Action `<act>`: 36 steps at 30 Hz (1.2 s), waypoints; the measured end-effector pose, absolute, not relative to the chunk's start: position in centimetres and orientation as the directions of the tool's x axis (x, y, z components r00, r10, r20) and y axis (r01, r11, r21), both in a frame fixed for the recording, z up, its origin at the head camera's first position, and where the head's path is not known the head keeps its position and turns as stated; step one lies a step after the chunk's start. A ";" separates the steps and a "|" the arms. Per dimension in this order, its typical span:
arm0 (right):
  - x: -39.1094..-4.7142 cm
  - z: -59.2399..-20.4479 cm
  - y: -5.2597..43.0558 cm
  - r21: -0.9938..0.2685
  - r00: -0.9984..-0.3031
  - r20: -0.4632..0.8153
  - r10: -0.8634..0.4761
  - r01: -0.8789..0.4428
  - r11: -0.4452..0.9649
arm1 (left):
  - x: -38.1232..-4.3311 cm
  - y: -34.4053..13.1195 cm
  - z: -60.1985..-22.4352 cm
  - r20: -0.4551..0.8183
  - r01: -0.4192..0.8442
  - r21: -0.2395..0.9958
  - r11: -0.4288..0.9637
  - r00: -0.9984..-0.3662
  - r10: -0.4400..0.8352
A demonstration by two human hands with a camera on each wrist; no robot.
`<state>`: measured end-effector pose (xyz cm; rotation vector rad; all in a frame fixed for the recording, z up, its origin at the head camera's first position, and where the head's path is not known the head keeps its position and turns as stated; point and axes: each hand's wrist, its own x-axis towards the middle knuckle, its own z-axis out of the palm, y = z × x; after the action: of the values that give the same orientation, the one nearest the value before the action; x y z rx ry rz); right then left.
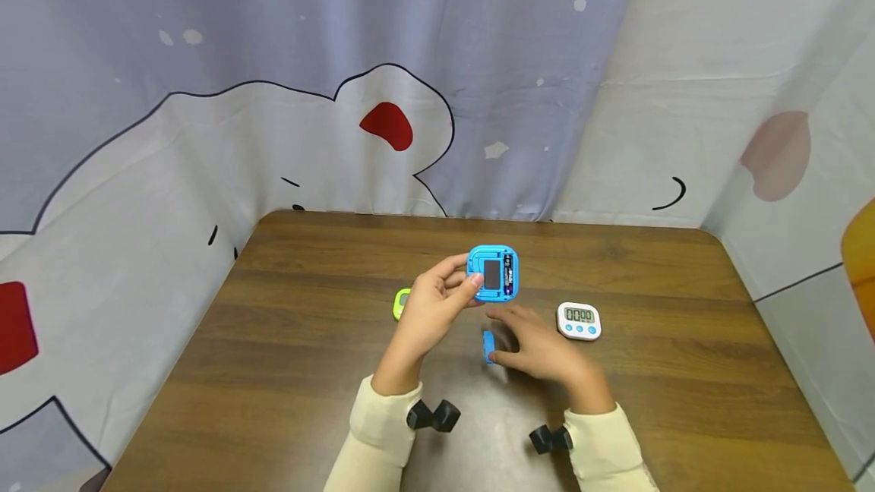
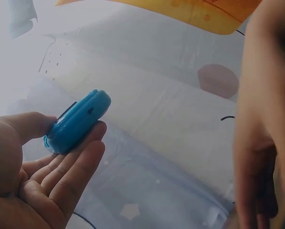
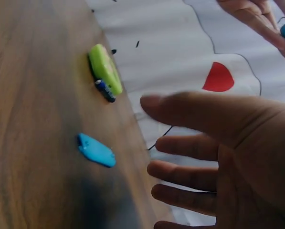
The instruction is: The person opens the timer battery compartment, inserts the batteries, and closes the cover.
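Observation:
My left hand (image 1: 427,310) pinches a blue digital timer (image 1: 494,273) between thumb and fingers, raised above the table. Its back faces the head camera, showing a dark magnet patch and an uncovered battery slot at the right side. In the left wrist view the timer (image 2: 78,121) is seen edge-on. A small blue battery cover (image 1: 488,346) lies on the table. Over it hovers my right hand (image 1: 540,348), fingers spread; the right wrist view shows that hand (image 3: 247,152) apart from the cover (image 3: 97,150) and holding nothing.
Partly behind my left hand lies a green timer (image 1: 400,304). A dark battery (image 3: 105,90) lies beside it. To the right of my right hand sits a white timer (image 1: 579,321) reading 0000. The wooden table (image 1: 683,401) meets a patterned curtain (image 1: 519,82) at the back.

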<state>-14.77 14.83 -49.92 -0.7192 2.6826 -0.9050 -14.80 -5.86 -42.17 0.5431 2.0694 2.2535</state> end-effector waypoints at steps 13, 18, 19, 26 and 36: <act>-15.2 -51.6 14.2 -0.522 -0.874 -0.030 -0.485 -0.400 0.753 | -14.7 -5.9 -41.9 0.225 0.200 0.972 -0.119 -0.941 0.254; -15.1 -51.7 14.1 -0.505 -0.877 -0.002 -0.481 -0.415 0.757 | -14.7 -5.9 -41.9 0.215 0.192 0.975 -0.110 -0.939 0.269; -15.1 -51.7 14.1 -0.501 -0.877 0.003 -0.481 -0.418 0.758 | -14.7 -5.9 -41.9 0.216 0.192 0.975 -0.111 -0.938 0.271; -15.1 -51.9 13.9 -0.470 -0.878 0.021 -0.478 -0.430 0.771 | -14.7 -5.9 -42.0 0.211 0.185 0.976 -0.115 -0.934 0.288; -15.0 -52.0 13.7 -0.450 -0.875 0.037 -0.482 -0.445 0.774 | -14.7 -5.8 -42.2 0.212 0.183 0.975 -0.122 -0.932 0.294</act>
<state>-14.99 13.74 -52.05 -0.7546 2.8825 -0.7003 -14.67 -5.85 -42.22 0.5532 2.0297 2.2298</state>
